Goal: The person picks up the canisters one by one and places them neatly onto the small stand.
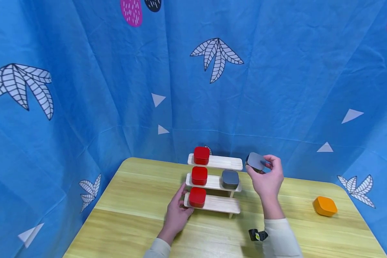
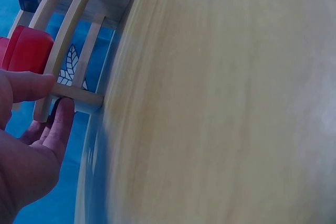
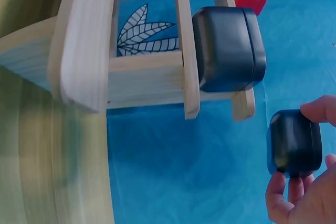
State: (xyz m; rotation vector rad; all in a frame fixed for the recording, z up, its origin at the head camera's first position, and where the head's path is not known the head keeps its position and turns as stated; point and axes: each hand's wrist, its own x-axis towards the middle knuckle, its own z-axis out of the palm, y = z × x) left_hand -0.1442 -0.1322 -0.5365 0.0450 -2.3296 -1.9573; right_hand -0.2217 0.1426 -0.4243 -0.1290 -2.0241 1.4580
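A three-tier wooden rack (image 1: pixel 224 205) stands on the table. My left hand (image 1: pixel 178 214) grips the left end of its lowest tier; in the left wrist view the thumb lies above the board and fingers below it. Each tier bears a red box (image 1: pixel 197 197) at its left end. On the middle tier's right end sits a dark grey box (image 1: pixel 230 179). Beside the right end of the top tier, my right hand (image 1: pixel 270 179) pinches another dark grey box (image 1: pixel 256 161) between thumb and fingers, held in the air and tilted, as the right wrist view (image 3: pixel 294 142) also shows.
An orange box (image 1: pixel 325 206) lies on the wooden table (image 1: pixel 132 200) toward the right edge. Behind the table hangs a blue curtain (image 1: pixel 277 89) with leaf prints. A small black device (image 1: pixel 257 235) is by the right sleeve.
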